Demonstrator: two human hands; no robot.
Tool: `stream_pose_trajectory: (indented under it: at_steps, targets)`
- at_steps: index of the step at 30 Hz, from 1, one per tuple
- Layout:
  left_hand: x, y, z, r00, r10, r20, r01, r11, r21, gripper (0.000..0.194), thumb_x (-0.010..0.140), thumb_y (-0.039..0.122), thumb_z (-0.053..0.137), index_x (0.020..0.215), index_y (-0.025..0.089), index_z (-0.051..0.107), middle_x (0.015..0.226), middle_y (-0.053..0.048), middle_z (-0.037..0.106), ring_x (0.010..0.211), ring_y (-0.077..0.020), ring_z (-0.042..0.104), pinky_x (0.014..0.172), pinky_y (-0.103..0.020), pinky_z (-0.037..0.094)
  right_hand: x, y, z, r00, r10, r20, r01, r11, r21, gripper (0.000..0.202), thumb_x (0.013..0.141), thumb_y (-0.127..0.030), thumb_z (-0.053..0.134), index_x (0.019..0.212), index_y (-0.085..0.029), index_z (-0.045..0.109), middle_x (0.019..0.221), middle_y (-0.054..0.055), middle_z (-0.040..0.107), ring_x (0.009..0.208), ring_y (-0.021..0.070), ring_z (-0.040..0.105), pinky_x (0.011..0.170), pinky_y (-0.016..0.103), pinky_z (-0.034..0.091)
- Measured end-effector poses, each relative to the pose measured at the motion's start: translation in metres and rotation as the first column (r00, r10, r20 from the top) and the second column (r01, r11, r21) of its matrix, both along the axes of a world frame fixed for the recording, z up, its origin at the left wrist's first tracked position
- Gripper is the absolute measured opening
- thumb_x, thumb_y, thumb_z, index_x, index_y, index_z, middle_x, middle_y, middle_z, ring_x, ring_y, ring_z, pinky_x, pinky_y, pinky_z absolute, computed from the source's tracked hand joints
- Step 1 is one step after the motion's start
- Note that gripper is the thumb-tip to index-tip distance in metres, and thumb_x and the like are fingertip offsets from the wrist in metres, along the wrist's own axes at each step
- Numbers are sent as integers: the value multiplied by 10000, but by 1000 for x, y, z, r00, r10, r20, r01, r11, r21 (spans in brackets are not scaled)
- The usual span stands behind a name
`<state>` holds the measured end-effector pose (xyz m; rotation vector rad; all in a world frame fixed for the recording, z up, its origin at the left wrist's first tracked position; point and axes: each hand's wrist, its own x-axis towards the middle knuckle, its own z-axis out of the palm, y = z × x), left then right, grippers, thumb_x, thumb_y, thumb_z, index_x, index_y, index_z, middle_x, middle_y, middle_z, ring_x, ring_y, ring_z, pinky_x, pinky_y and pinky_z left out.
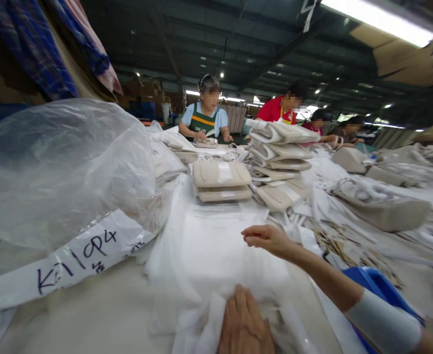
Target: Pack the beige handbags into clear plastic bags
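My left hand (244, 322) lies flat at the bottom centre, fingers stretched out and close together, pressing on crumpled white translucent wrapping (205, 319). Above and to the right of it, my right hand (266, 239) hovers over a white sheet-like bag (216, 248), its fingers loosely bent and nothing visible in them. Lines of print show at the far end of that bag. Just beyond lie two stacked beige folded pouches (221, 174), the top one with a white band around its middle.
At left a large clear plastic bag (65, 172) bulges beside a handwritten label strip (76, 260). A tall pile of beige folded pieces (280, 147) stands right of the pouches. A blue bin (376, 285) sits under my right forearm. Several co-workers (205, 118) work across the table.
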<state>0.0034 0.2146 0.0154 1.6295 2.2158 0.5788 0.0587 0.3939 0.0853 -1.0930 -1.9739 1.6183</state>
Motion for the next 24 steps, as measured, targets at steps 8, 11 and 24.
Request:
stream_pose_trajectory:
  at_steps: [8,11,24]
  targets:
    - [-7,-11,1,970,-72,-233,105,985,136,461,866,245,365,1264,27,446,1322,-220,438,1208,-290,452,981,-414,414,56,-67,7,907,151,393,-343,806,482,240,753,-303,648,963,-193,689,968,77,679,890,202,602,798,301,435]
    - [-7,-13,-3,953,-65,-297,125,975,186,436,875,230,358,1258,44,449,1321,-204,453,1224,-268,438,987,-394,408,49,-66,-2,902,128,411,-343,792,505,126,762,-214,615,831,-190,717,833,49,699,766,164,619,697,248,440]
    - [-6,-11,20,978,75,-195,16,905,426,300,851,80,299,1021,140,539,1267,-146,508,1041,-193,572,839,-300,467,43,-70,-5,929,-75,362,-215,686,695,160,852,-238,491,840,-160,630,745,44,650,671,144,562,624,245,383]
